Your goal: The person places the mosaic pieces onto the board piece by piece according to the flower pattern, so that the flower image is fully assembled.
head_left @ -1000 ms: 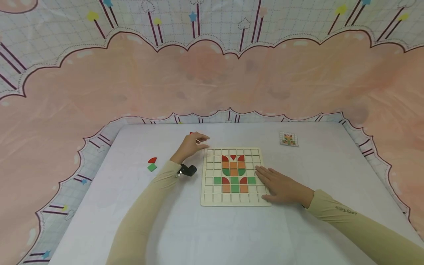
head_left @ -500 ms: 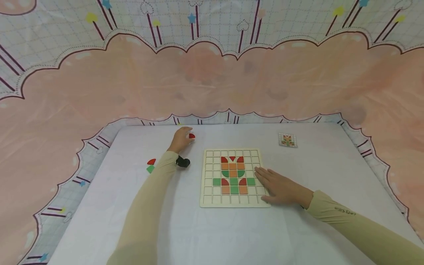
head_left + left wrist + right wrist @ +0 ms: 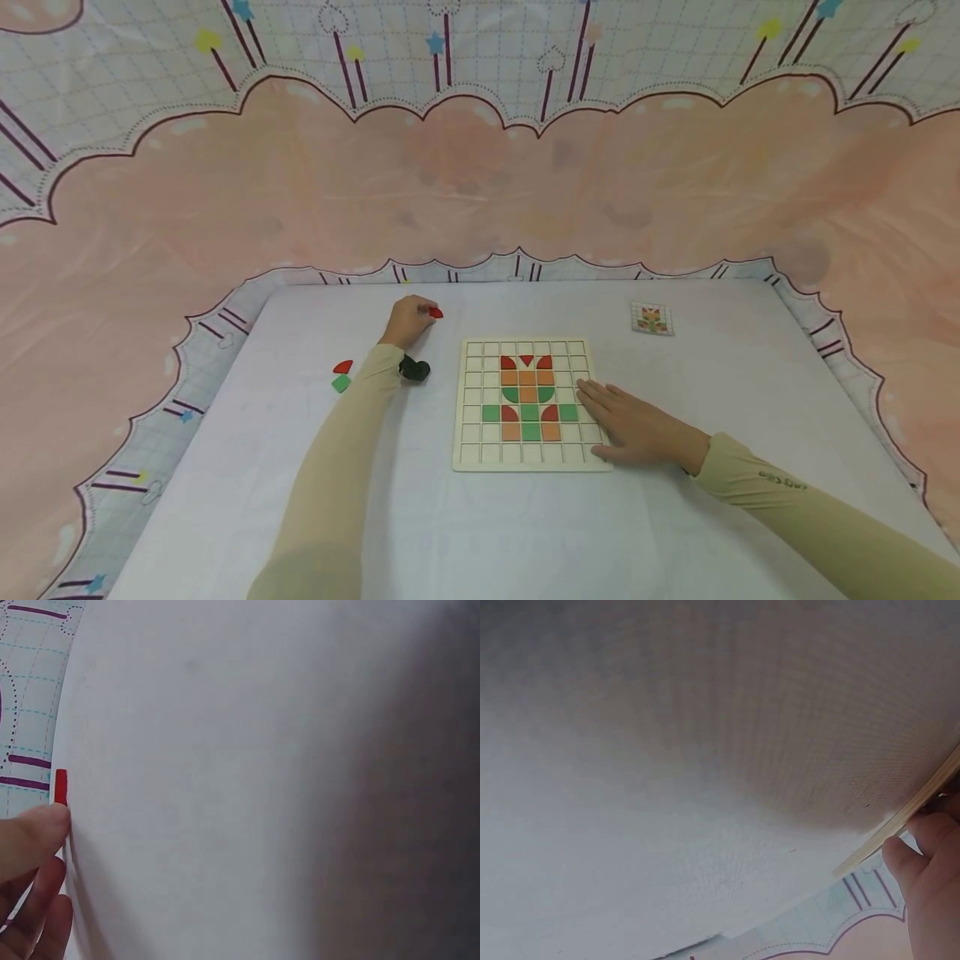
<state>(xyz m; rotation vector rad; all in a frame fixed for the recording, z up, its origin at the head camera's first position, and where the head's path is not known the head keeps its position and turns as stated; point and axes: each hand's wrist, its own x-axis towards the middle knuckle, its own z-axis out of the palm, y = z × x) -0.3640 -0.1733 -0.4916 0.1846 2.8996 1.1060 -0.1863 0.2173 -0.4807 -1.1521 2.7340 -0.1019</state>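
Observation:
My left hand (image 3: 408, 321) pinches a red quarter-circle tile (image 3: 436, 313) near the table's far side. In the left wrist view the thumb and fingers grip the red tile (image 3: 61, 786), seen edge-on. A pale wooden grid board (image 3: 472, 454) lies in the middle of the table, with red, orange and green tiles set in a flower-like pattern. My right hand (image 3: 637, 423) rests with extended fingers on the board's right edge. The right wrist view catches the board's edge (image 3: 885, 832) beside the fingers.
Left of the left forearm lie another red tile (image 3: 342, 367) and a green square tile (image 3: 341, 383). At the back right sits a small pattern card (image 3: 652, 318). A patterned cloth (image 3: 480, 183) hangs behind the white table (image 3: 510, 533).
My left hand has moved from beside the board's far-left corner to the left and taken hold of the red quarter-circle tile. The right hand stays at the board.

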